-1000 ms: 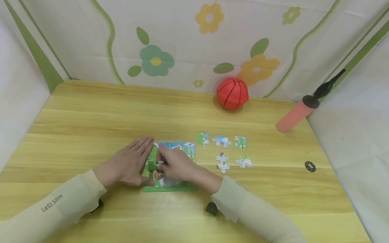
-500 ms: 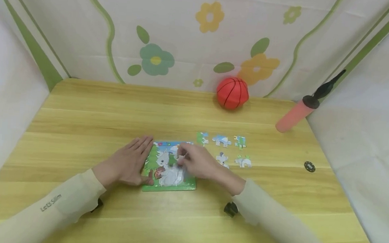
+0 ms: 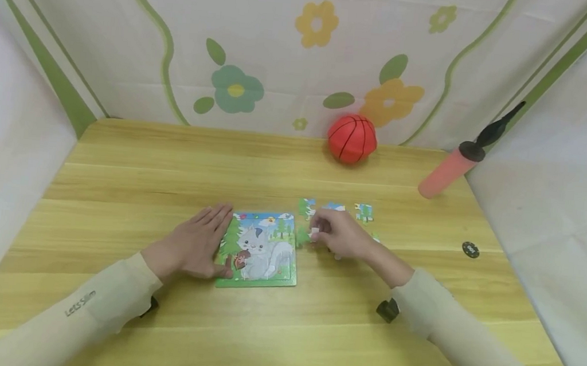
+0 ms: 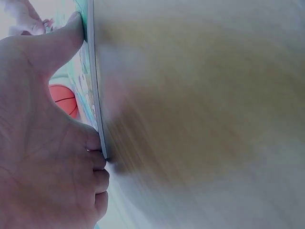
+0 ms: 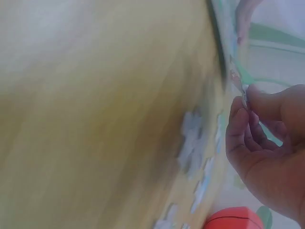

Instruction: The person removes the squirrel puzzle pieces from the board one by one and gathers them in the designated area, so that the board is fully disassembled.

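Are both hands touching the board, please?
No, the left hand touches the board, while the right hand is beyond its right edge, pinching a piece.

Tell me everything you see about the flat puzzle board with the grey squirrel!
The squarish, cardboard-looking puzzle board shows a grey squirrel with a brown nut, green trees and blue sky, inside a border, green along the near side. It lies flat on the yellow wooden table. The person's bare left hand touches its left side, thumb on top.

The puzzle board bore a grey squirrel picture above a green lower border; the puzzle piece showed green and white. The ball was red with black lines, the desk yellowish wood-grain.
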Motion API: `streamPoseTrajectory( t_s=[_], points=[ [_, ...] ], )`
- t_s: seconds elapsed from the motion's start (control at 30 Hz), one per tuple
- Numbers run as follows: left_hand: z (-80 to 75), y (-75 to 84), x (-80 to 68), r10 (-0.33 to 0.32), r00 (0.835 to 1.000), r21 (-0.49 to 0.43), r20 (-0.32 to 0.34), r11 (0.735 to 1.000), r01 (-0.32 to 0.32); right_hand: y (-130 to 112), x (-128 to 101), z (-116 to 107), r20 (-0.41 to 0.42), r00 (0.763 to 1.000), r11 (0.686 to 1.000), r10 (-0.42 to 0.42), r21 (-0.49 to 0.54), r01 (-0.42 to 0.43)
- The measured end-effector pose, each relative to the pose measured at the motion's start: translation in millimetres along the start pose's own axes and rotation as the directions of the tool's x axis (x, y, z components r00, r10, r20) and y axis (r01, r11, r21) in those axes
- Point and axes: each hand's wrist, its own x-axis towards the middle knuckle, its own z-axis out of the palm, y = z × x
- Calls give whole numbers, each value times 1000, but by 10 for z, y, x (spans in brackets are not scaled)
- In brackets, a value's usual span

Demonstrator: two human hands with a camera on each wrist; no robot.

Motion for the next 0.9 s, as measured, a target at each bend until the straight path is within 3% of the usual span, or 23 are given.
streamPoseTrajectory(
  t_s=[0.47, 0.73, 0.9],
  points=[
    [-4, -14, 7, 0, 999, -5, 35, 1000, 0, 96, 36, 106, 21, 1000, 994, 13, -109, -11],
    [-11, -21, 21, 0, 999, 7, 33, 1000, 0, 55, 116, 130, 4, 999, 968, 34, -250, -32],
    [-25, -14, 32, 0, 999, 3, 38, 1000, 0, 30, 123, 136, 8, 997, 958, 72, -279, -67]
  ],
)
